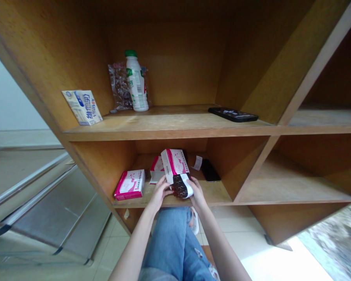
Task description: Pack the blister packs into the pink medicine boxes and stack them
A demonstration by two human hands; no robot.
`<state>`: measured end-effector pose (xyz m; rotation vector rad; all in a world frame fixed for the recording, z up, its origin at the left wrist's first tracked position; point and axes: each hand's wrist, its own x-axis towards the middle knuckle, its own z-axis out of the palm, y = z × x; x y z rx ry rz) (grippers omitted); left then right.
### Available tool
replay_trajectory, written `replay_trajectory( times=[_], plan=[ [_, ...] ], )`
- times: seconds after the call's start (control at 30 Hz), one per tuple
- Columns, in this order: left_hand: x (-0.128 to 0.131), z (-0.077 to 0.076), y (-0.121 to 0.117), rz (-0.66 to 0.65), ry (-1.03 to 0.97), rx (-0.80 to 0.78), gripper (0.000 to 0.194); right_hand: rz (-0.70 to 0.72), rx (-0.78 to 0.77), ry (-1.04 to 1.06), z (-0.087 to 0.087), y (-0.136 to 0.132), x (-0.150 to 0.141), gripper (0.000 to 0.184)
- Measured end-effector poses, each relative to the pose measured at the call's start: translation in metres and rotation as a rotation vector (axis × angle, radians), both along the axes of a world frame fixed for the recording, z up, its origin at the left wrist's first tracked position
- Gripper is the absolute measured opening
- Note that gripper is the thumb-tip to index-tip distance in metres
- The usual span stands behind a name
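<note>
Jeans (171, 234) nearest, I see left hand (160, 192) and right hand (196, 190) gripping the dark packet (179, 186) sensibly by its sides: likely light, slippery; the box (176, 163) beyond them looks stiffer.

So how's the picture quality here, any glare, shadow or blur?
Head view: strong glare on the floor, lower right; head view: a diagonal shadow edge on the upper compartment's right wall; head view: the rack smears toward the lower-left corner; head view: wide-angle slant at the sides; the held box fairly clear.
</note>
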<state>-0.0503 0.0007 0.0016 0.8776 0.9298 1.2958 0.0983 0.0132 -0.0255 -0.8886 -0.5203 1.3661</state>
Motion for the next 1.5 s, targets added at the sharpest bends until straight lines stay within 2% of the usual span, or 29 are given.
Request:
replay_trajectory(
  times=[0.07,0.23,0.4,0.47,0.6,0.8,1.1,1.3,1.5],
  plan=[
    [-0.001,0.0,-0.001,0.001,-0.02,-0.008,0.045,0.002,0.009,0.009,0.001,0.0,0.001,0.044],
    [-0.004,0.001,-0.007,-0.13,-0.069,0.055,0.056,0.041,0.015,0.088,0.003,-0.001,0.004,0.04],
    [-0.007,0.0,-0.007,-0.175,-0.023,0.079,0.066,0.093,0.027,0.133,0.003,0.0,0.007,0.038],
    [-0.005,-0.002,-0.003,-0.129,0.013,0.105,0.063,0.083,0.026,0.128,0.002,0.001,0.006,0.038],
    [0.001,-0.014,0.006,0.057,0.106,0.175,0.053,0.003,0.013,0.044,-0.001,0.0,0.001,0.04],
    [0.004,-0.035,0.009,0.154,0.129,0.129,0.065,-0.016,0.12,-0.076,-0.003,-0.003,-0.004,0.041],
    [0.001,-0.032,0.003,0.204,0.078,0.118,0.058,0.042,-0.018,-0.108,0.002,-0.001,-0.003,0.041],
    [0.002,-0.031,0.003,0.165,0.156,0.185,0.056,0.015,-0.098,-0.08,0.005,0.003,-0.005,0.05],
    [0.001,-0.032,0.005,0.161,0.16,0.201,0.057,-0.084,-0.057,-0.04,0.013,0.001,-0.021,0.048]
  ],
)
